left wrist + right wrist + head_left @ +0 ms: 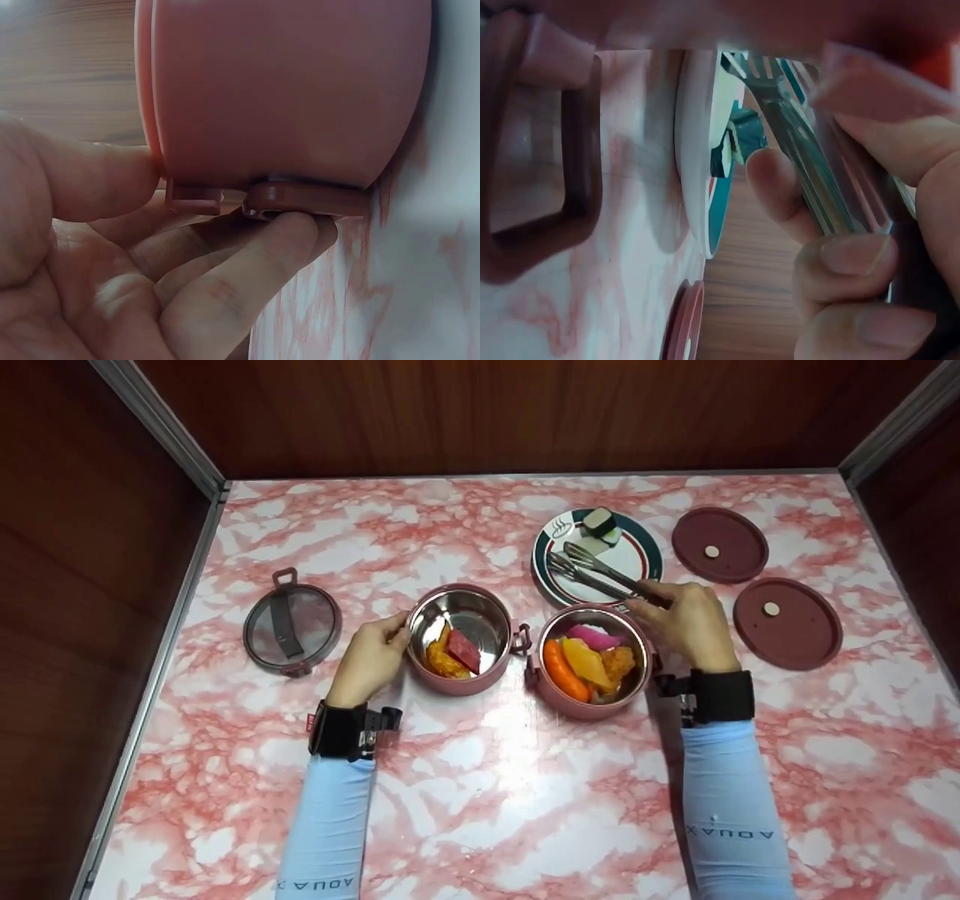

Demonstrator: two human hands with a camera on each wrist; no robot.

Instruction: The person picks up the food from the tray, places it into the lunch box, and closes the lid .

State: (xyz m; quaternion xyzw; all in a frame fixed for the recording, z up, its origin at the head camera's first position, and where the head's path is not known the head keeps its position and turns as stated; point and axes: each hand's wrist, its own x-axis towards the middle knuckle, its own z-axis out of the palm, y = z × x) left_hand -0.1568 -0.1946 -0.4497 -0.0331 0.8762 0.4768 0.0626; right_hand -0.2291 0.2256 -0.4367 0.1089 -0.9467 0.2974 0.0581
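My left hand (367, 664) holds the left pink lunch container (459, 687) by its side, thumb at the rim and fingers against the clip (315, 199). Inside, a dark red piece (463, 651) and a yellow-brown piece (444, 662) lie on the steel bottom. My right hand (697, 626) grips metal food tongs (604, 574) by their dark handle; their tips are spread over the plate (654, 564). Sushi rolls (600, 522) sit toward the plate's far side. Just in front stands the right pink container (589, 711), filled with an orange sausage (565, 671) and other food pieces.
A clear-topped lid (315, 622) lies to the left. Two dark red round lids (720, 529) lie at the right, beyond my right hand. Wooden panels (487, 416) stand behind and on both sides of the marbled table (480, 810).
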